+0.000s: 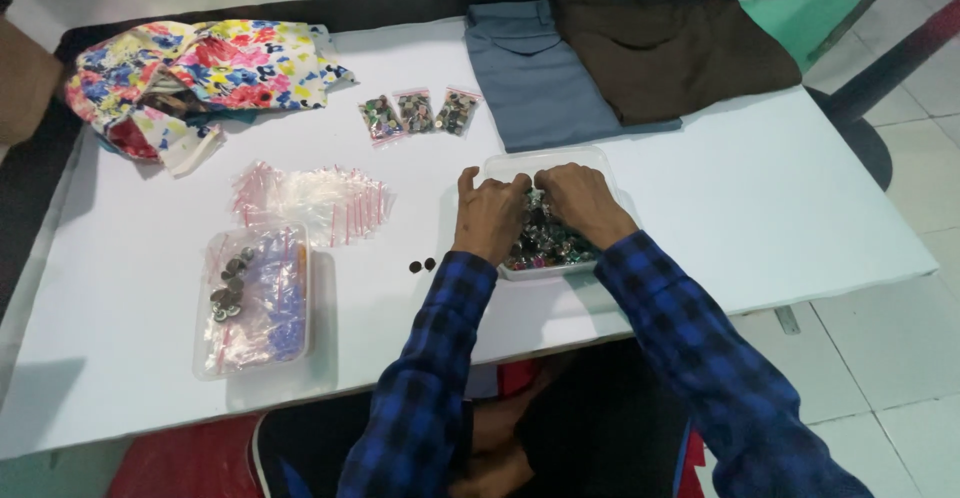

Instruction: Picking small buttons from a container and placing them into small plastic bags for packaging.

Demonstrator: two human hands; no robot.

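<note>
Head view:
Tray: clear plastic tray (500, 170) of small buttons (560, 248), mid table (780, 208), partly hidden by hands.
L grip: left hand (490, 216) curled in tray; we can't tell if it pinches anything.
R grip: right hand (582, 203) same, fingertips hidden.
Nearby: two loose buttons (422, 266) just left of tray.

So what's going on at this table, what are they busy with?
A person in a blue checked shirt has both hands, left hand and right hand, in a clear plastic tub of small dark buttons. Three filled little bags lie beyond, a heap of empty bags to the left, and two loose buttons beside the tub.
</note>
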